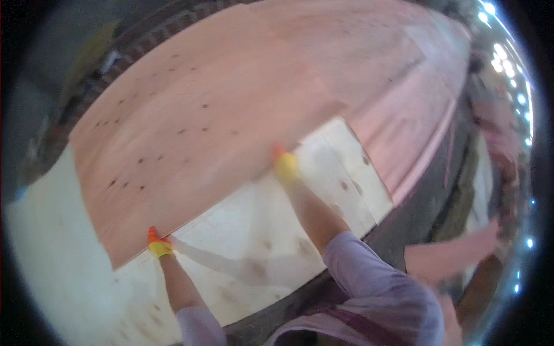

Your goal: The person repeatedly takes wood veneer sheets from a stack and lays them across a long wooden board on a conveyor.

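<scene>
The scene is viewed from a single head-worn fisheye camera, aimed steeply down and held close above the pink veneer sheet (pixel 231 115); straight edges are bent around that sheet.

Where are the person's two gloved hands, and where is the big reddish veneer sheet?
left hand (pixel 157 244), head view, on the yellow-orange glove
right hand (pixel 285 165), head view, on the glove's yellow back
reddish veneer sheet (pixel 196 109), head view, on its bare middle

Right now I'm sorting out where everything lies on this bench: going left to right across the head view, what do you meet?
Pale board's bare left part → left hand in a yellow-orange glove → right hand, gloved alike → lilac sleeve → another person's blurred arm.
</scene>
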